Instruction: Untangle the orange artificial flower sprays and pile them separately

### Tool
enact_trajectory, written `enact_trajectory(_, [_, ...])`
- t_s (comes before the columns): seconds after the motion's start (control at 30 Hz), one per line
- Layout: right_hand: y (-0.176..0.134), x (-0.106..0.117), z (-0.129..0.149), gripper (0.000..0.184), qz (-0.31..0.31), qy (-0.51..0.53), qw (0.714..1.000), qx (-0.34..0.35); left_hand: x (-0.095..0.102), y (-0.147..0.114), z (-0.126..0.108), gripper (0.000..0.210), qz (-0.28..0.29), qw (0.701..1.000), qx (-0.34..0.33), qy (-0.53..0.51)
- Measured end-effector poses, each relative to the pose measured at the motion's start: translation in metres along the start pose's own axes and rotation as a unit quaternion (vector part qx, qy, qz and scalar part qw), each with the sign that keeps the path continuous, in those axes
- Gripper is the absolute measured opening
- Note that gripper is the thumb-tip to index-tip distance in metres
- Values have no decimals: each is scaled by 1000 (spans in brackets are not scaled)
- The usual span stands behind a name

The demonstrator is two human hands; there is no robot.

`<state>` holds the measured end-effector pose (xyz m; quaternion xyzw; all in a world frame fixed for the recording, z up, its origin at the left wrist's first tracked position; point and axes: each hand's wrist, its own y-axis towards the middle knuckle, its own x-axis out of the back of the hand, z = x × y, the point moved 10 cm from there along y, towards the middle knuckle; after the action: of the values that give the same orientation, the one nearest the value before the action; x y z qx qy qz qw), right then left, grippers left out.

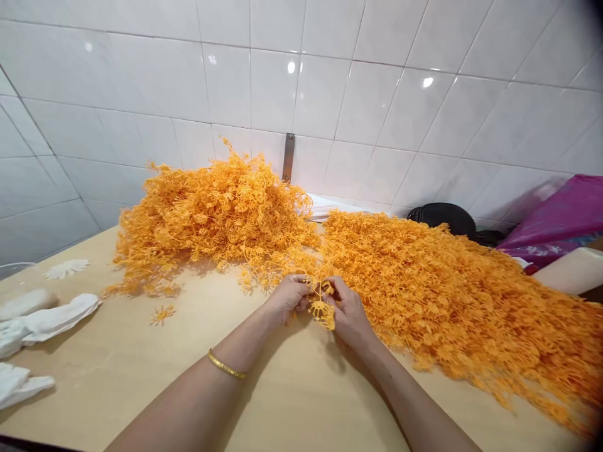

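Observation:
Between my hands, above the table (292, 402), is an orange plastic flower piece (323, 311) with thin, spread petals. My left hand (289, 298) pinches it from the left, the fingertips closed on a thin strand. From the right, my right hand (347, 307) grips the same piece between thumb and fingers. Just behind my left hand rises a tall, loose heap of orange flower sprays (221, 213). A lower, wider pile of orange flower pieces (452, 295) spreads close beside my right hand. The exact fingertip contact is partly hidden by the petals.
One loose orange flower (162, 314) lies left of my hands. White gloves (61, 320) and a white flower-shaped piece (67, 269) lie at the left. Behind the right pile are a black round case (445, 218) and a purple bag (560, 220). A tiled wall (325, 94) closes the back.

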<state>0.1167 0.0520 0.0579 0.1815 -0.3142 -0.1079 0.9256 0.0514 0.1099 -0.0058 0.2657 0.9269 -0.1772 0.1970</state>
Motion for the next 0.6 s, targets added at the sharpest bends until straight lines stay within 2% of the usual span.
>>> enact_trajectory(0.13, [-1, 6, -1, 21, -19, 36, 999, -4, -2, -3, -2, 13, 5, 998, 1, 61])
enact_trajectory(0.3, [-4, 17, 13, 13, -59, -29, 996, 56, 1, 1, -1, 13, 16, 999, 1, 36])
enact_trajectory(0.43, [-6, 20, 14, 11, -83, -114, 989, 47, 1, 5, 2, 8, 33, 999, 0, 30])
enact_trajectory(0.5, [-7, 10, 14, 14, -45, -130, 989, 45, 1, 6, 2, 11, 28, 999, -8, 16])
enact_trajectory(0.6, [-9, -14, 21, 14, 58, -96, 991, 72, -1, 4, 1, 19, 35, 999, -7, -16])
